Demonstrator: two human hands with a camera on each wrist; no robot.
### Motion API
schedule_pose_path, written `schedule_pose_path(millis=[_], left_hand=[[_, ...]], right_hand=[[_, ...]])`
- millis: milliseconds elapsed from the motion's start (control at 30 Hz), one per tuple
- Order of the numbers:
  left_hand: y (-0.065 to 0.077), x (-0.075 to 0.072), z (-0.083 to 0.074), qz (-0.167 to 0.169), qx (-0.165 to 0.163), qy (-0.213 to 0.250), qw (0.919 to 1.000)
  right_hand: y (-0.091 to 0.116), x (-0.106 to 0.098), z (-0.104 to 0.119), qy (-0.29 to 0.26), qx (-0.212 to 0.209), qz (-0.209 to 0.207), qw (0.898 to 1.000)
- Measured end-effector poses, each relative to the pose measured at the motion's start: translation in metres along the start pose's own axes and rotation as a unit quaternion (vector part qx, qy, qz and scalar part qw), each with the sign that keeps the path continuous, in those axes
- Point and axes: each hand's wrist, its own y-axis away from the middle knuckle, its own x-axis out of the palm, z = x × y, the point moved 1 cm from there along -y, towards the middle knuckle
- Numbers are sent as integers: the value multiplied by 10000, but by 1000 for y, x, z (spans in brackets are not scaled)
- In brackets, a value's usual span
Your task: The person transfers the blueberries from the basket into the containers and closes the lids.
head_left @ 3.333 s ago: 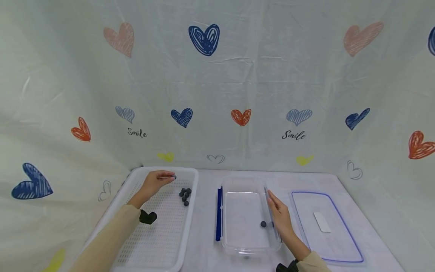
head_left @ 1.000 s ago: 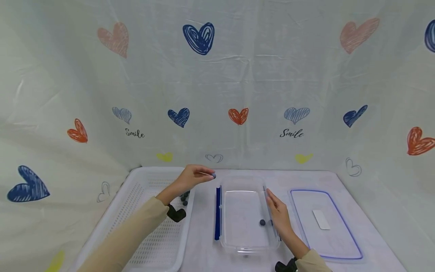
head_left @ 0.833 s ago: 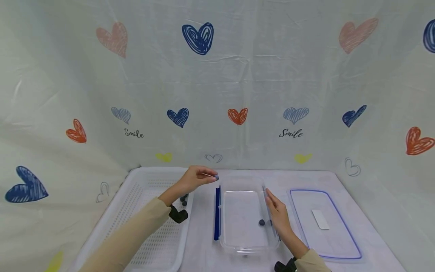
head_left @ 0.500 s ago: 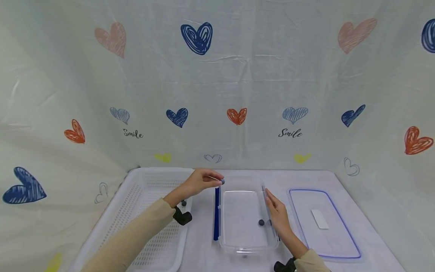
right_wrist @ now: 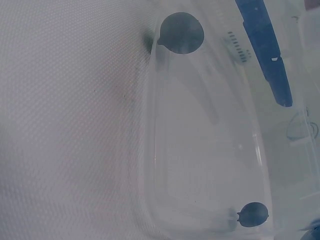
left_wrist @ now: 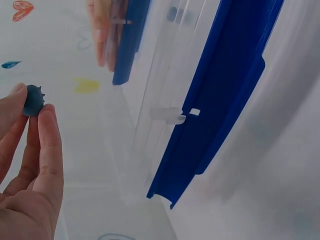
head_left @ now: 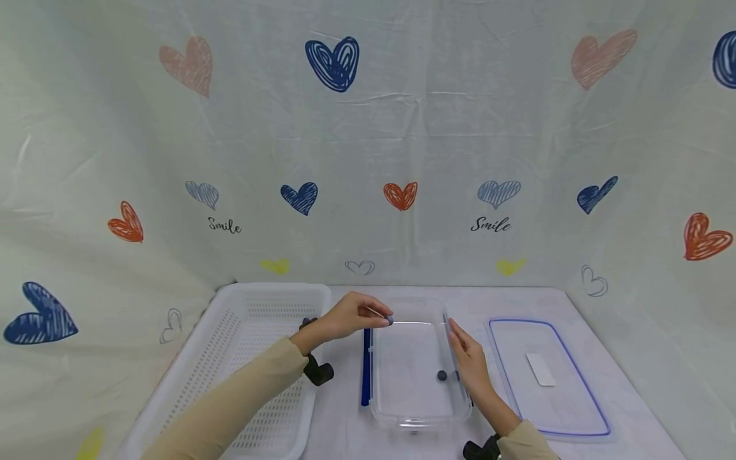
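Observation:
My left hand (head_left: 353, 316) pinches a blueberry (left_wrist: 34, 101) between thumb and fingertips, its crown showing in the left wrist view. In the head view the hand overlaps the far left part of a clear plastic box (head_left: 416, 423). On the box floor, toward the right wall, lies another blueberry (head_left: 442, 375). Through the clear plastic, the right wrist view shows two dark berries, one large at the top (right_wrist: 182, 32). With its fingers straight, my right hand (head_left: 474, 365) rests along the box's right side. A blue side clip (head_left: 366, 377) hangs unlatched at the left.
A white perforated basket (head_left: 201, 358) stands at the left, with more blueberries (head_left: 307, 321) partly hidden behind my left wrist. Right of the box lies a clear lid with a blue seal (head_left: 581, 377) and a white label (head_left: 540, 369). A heart-patterned curtain (head_left: 437, 128) closes off the back.
My left hand has carried the blueberry rightward from over the basket to the clear box, dipping lower in the last half second. My right hand has stayed at the box's side.

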Motion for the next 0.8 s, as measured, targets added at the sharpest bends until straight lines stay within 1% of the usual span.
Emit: schedule_pose_path(millis=[167, 333, 433, 467, 500, 567, 700, 733, 800], left_hand=[[-1, 4, 1, 76, 14, -142, 9999], [-2, 5, 1, 122, 10, -110, 9999], [-3, 5, 0, 105, 78, -82, 9999], [-3, 4, 1, 89, 122, -49, 9999], [-2, 3, -3, 67, 134, -46, 9999], [-2, 0, -3, 13, 185, 4, 9998], [1, -8, -4, -150, 170, -2, 9997], [1, -9, 0, -190, 207, 5, 9996], [3, -14, 0, -270, 217, -17, 9994]], right_hand=[[0, 1, 0, -12, 51, 73, 10000], [-1, 1, 2, -23, -14, 48, 10000], [-1, 0, 3, -29, 35, 54, 10000], [-1, 0, 3, -33, 34, 55, 10000], [-1, 0, 4, -24, 60, 70, 10000], [0, -1, 4, -31, 80, 65, 9999], [0, 0, 4, -16, 47, 57, 10000], [-1, 0, 4, -11, 46, 41, 10000], [-1, 0, 3, 26, 70, 26, 10000]])
